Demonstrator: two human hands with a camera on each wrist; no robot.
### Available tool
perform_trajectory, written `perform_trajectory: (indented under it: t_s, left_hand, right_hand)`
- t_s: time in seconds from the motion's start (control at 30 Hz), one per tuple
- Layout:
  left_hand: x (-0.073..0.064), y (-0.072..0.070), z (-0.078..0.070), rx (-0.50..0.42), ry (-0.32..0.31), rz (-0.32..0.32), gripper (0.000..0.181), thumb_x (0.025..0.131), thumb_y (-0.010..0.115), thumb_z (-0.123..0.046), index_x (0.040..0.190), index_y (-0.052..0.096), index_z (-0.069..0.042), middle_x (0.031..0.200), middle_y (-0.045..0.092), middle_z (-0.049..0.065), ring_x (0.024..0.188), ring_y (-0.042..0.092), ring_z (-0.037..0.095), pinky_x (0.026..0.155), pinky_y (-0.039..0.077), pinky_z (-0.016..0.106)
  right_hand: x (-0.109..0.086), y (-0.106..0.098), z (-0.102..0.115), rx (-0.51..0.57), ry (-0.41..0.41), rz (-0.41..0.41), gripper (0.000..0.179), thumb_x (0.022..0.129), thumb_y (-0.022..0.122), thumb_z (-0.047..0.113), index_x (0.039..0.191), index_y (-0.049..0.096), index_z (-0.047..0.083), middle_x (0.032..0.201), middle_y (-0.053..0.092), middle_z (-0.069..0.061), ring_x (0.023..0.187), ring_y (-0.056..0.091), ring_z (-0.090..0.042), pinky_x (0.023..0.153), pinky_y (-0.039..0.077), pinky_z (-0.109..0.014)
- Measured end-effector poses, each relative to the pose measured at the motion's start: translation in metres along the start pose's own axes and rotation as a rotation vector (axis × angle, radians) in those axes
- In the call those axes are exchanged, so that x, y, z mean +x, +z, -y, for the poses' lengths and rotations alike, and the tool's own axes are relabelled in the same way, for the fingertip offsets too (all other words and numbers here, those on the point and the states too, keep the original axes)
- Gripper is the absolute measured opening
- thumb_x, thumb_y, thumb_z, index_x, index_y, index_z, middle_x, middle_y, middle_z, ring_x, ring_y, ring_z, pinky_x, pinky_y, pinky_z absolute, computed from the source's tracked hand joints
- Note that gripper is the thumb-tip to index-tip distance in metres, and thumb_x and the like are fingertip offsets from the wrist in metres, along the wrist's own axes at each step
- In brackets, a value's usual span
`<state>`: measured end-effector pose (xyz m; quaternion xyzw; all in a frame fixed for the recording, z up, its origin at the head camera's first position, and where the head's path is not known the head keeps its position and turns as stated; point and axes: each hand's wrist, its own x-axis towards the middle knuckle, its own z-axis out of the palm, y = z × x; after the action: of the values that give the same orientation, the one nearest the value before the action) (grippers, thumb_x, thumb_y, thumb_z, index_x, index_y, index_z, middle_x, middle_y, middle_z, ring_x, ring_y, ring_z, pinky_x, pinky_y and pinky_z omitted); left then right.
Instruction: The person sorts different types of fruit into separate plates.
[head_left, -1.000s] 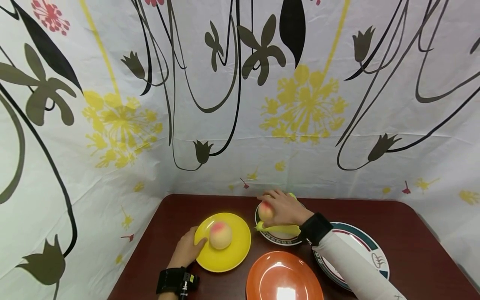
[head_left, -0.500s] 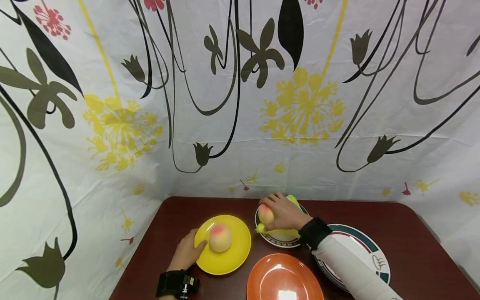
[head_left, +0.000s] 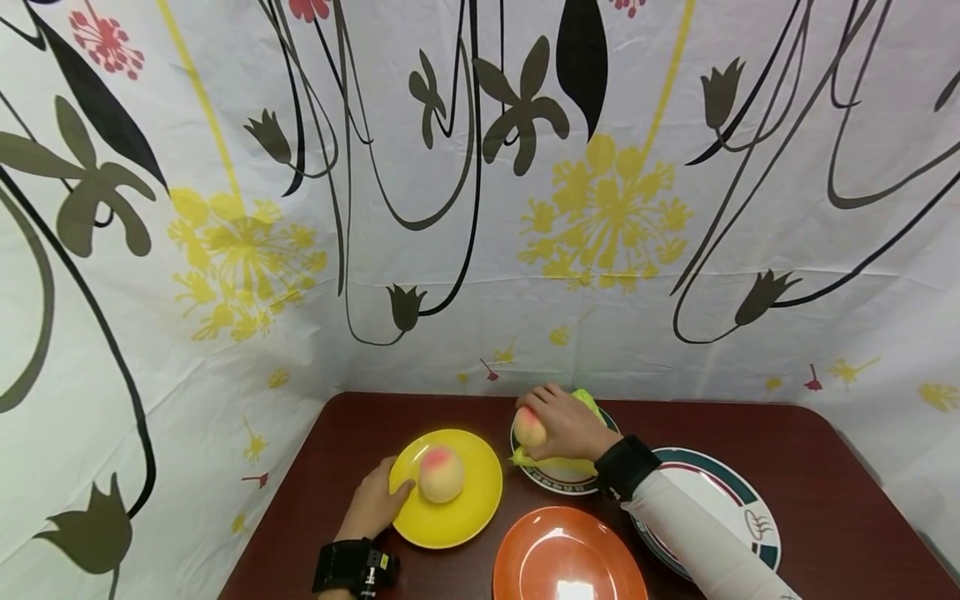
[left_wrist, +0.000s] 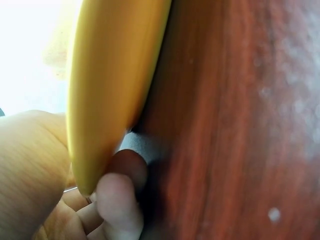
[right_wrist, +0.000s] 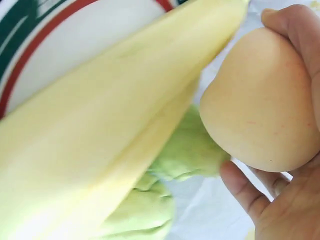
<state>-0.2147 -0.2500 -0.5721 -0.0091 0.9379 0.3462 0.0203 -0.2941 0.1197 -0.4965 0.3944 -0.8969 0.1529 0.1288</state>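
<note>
- Pink-and-cream, the peach [head_left: 530,427] is in the right hand [head_left: 567,427]; we find the fingers clamped round it.
- We place this peach over the left edge of a small green-rimmed plate [head_left: 561,487]; whether it touches the plate we cannot tell.
- A long, tapering yellow vegetable or fruit [head_left: 564,467] lies across the near part of that plate, its narrow tip reaching past the left rim.
- We note a wrinkled light-green item [head_left: 587,401] behind the right hand, at the plate's far side.
- The left hand [head_left: 372,502] pinches the rim of a yellow plate [head_left: 480,496], thumb above, fingertips beneath.
- A second peach [head_left: 441,475] rests on the yellow plate, apart from the left thumb.
- Nearer the viewer we record a glossy orange plate [head_left: 562,546], cut off by the frame.
- To its right lies a larger white plate with a green-and-red border [head_left: 731,500], partly covered by a white sleeve [head_left: 697,529].
- All plates are on a dark reddish-brown table [head_left: 832,492], before a flower-printed cloth [head_left: 637,342].
</note>
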Motion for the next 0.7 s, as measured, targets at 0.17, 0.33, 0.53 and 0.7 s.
perform_trajectory:
  t_s: [0.17, 0.33, 0.53, 0.7]
  left_hand:
    - [0.001, 0.000, 0.000, -0.004, -0.003, 0.011, 0.058, 0.096, 0.071, -0.030, 0.141, 0.051, 0.002, 0.125, 0.065, 0.015, 0.105, 0.065, 0.023, 0.086, 0.055, 0.045]
    - [0.001, -0.001, -0.001, -0.001, 0.000, 0.007, 0.058, 0.096, 0.071, -0.029, 0.141, 0.051, 0.002, 0.125, 0.065, 0.015, 0.104, 0.066, 0.023, 0.086, 0.055, 0.046]
    - [0.000, -0.003, -0.003, 0.007, 0.001, 0.009, 0.059, 0.096, 0.071, -0.030, 0.141, 0.050, 0.003, 0.125, 0.065, 0.017, 0.104, 0.066, 0.023, 0.086, 0.055, 0.045]
    - [0.000, -0.001, -0.003, 0.012, 0.008, 0.003, 0.059, 0.096, 0.071, -0.030, 0.141, 0.051, 0.003, 0.126, 0.065, 0.017, 0.106, 0.065, 0.025, 0.088, 0.054, 0.047]
  right_hand:
    - [0.009, -0.013, 0.023, 0.122, -0.004, 0.031, 0.069, 0.072, 0.089, 0.041, 0.129, 0.060, 0.015, 0.120, 0.053, -0.001, 0.095, 0.056, -0.018, 0.075, 0.053, -0.031]
    - [0.018, -0.012, 0.047, 0.244, -0.049, 0.079, 0.068, 0.072, 0.087, 0.031, 0.133, 0.057, 0.022, 0.121, 0.047, 0.003, 0.089, 0.057, -0.010, 0.078, 0.052, -0.024]
    - [0.020, 0.010, 0.069, 0.307, -0.139, 0.141, 0.072, 0.068, 0.086, 0.024, 0.135, 0.059, 0.020, 0.123, 0.047, 0.001, 0.098, 0.055, -0.009, 0.087, 0.050, -0.022]
    - [0.020, 0.032, 0.080, 0.355, -0.166, 0.203, 0.072, 0.066, 0.089, 0.021, 0.132, 0.059, 0.023, 0.121, 0.046, 0.002, 0.098, 0.054, -0.009, 0.086, 0.048, -0.022]
